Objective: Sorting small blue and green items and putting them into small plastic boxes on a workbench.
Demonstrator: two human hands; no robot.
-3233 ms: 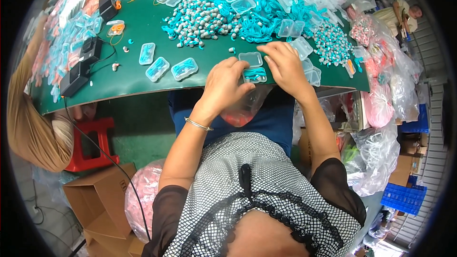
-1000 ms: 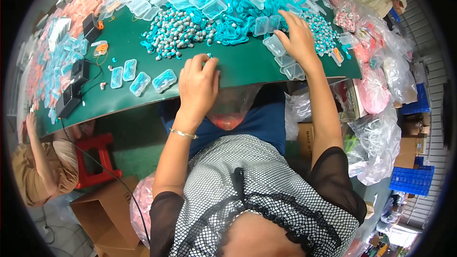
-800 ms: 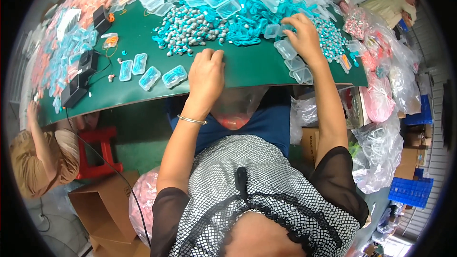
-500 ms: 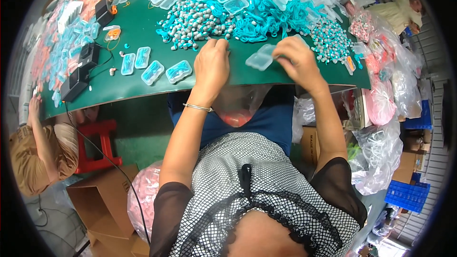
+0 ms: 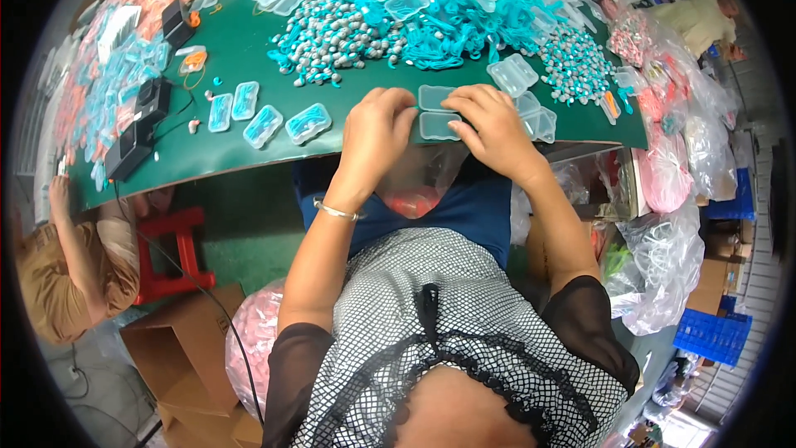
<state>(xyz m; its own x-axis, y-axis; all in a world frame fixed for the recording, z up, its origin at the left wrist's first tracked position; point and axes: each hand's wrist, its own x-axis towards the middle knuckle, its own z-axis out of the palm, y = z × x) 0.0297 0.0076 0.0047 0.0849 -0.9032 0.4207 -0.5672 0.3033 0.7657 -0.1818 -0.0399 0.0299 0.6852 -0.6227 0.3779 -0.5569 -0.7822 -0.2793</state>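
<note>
The table is dark green. The open hinged case is clear and colourless. Earplug heaps are grey and teal, cords teal. The blouse is black-and-white checked; the stool red.

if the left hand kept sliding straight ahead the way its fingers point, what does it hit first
Probably the heap of grey and teal earplugs just beyond the left hand, which holds the open clear case; only bare green table lies between.
</note>
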